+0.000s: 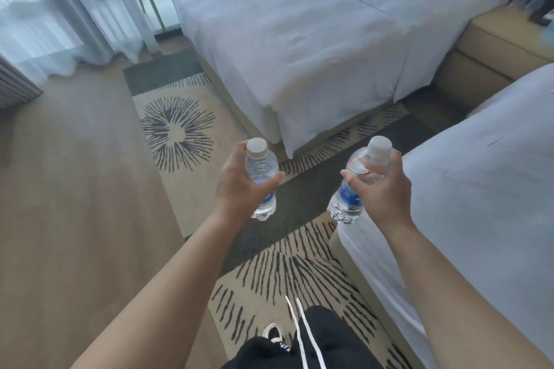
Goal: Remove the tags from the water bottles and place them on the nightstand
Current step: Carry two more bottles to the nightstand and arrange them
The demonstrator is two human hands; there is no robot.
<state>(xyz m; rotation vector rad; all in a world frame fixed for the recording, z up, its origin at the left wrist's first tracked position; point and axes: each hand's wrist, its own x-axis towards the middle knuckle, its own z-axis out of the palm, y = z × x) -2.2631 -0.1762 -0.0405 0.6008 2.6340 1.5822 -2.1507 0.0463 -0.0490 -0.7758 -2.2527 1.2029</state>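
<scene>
The person is standing on the patterned rug [180,135] between two white beds, holding a small water bottle in each hand out over the rug. The left hand [236,186] is wrapping its grip around the middle of the left bottle [260,177], thumb lying across the front and the other fingers hiding behind the plastic; the bottle is sitting close to upright, its white cap [256,147] clear above the hand and its base showing below. The right hand [382,186] is closing its grip around the upper half of the right bottle [349,198], which is leaning with its cap [380,146] toward the near bed [479,189] and its base hanging by that bed's corner. The fingers are covering the neck and shoulder of this bottle, so whether any tag is hanging there is hard to make out. A blue label is showing on each bottle, partly covered by the hands; the lettering is too blurred to read.

The far bed [299,54] is running toward the top right corner of the view, where its pillow is being cut off. Beyond the beds' heads, the beige nightstand [494,39] is sitting at the right edge; dark and clear shapes are standing on its top, too smeared to identify. Sheer curtains [75,9] are hanging along the left. At the bottom edge, dark trousers with white drawstrings [302,332] and one shoe are only partly showing
</scene>
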